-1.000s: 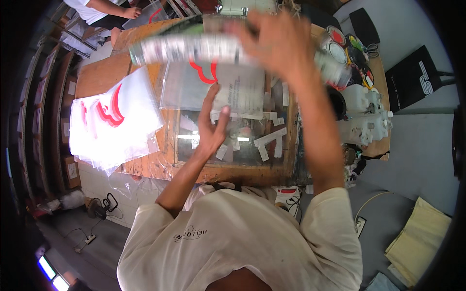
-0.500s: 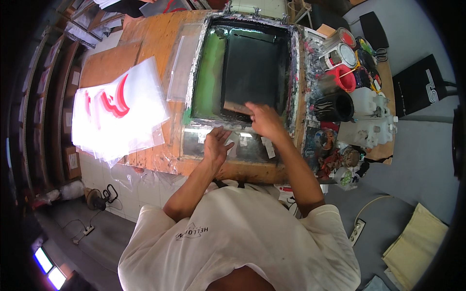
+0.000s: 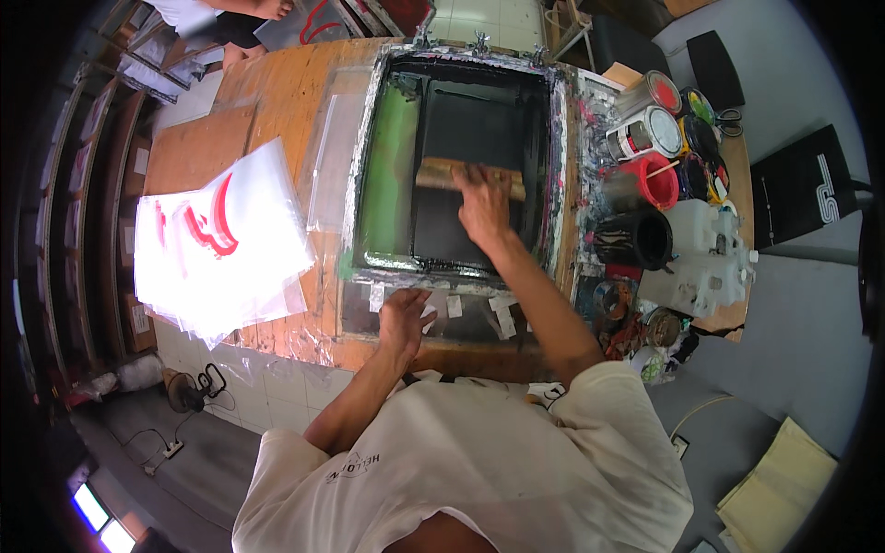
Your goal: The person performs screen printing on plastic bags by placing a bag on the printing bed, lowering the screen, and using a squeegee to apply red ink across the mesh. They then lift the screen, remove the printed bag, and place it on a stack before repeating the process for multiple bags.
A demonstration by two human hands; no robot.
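Observation:
A screen-printing frame point(image 3: 363, 157) with a paint-crusted rim lies on the wooden table point(image 3: 281, 88). Its mesh is green at the left, with a broad coating of black ink point(image 3: 470, 134) to the right. My right hand point(image 3: 485, 205) is closed on a wooden-handled squeegee point(image 3: 436, 173), set crosswise over the middle of the black area. The squeegee's lower edge is hidden from above. My left hand point(image 3: 404, 318) is just below the frame's front edge, thumb apart from its bent fingers, with nothing seen in it. Whether its fingertips touch the rim is unclear.
Clear sheets with red print point(image 3: 221, 249) are stacked at left. Paint cans point(image 3: 645, 134), a red tub point(image 3: 656, 184), a black tub point(image 3: 650, 238) and translucent jugs point(image 3: 705, 267) crowd the right side. Clamps point(image 3: 480, 42) line the frame's back. Another person point(image 3: 226, 23) stands far left.
My right hand has pushed the squeegee from the frame's front edge away to the middle of the mesh. My left hand stays by the front edge. The whole view has shifted slightly.

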